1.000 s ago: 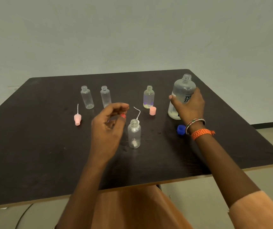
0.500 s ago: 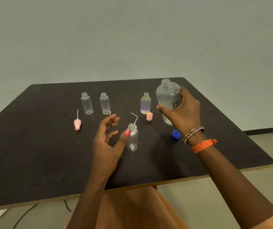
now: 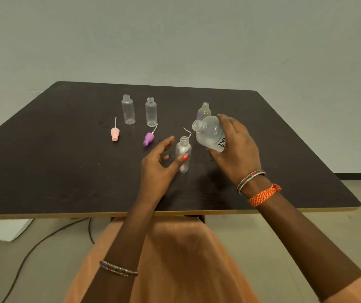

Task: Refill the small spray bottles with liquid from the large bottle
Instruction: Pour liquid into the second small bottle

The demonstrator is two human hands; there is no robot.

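Liquid sits low in the large bottle [image 3: 210,134], which my right hand [image 3: 236,149] grips round its body, fingers curled over the far side. I hold it above the table [image 3: 44,162], tipped to the left, its open neck pointing toward the small bottle [image 3: 183,154] and just above and to the right of that bottle's open mouth. The small bottle stands upright near the middle of the table. My left hand [image 3: 159,164] is beside it with fingers spread and loosely bent; the thumb lies against the front of the small bottle, the other fingers apart from it.

Further back two more empty bottles [image 3: 128,109] stand upright side by side, caps off. Another small bottle [image 3: 204,110] stands behind the large one, partly hidden. A pink spray cap [image 3: 115,133] lies on the left, and a purple spray cap [image 3: 149,138] lies near my left fingertips, each with its thin tube attached. A white tube [image 3: 187,131] curls up behind the small bottle.
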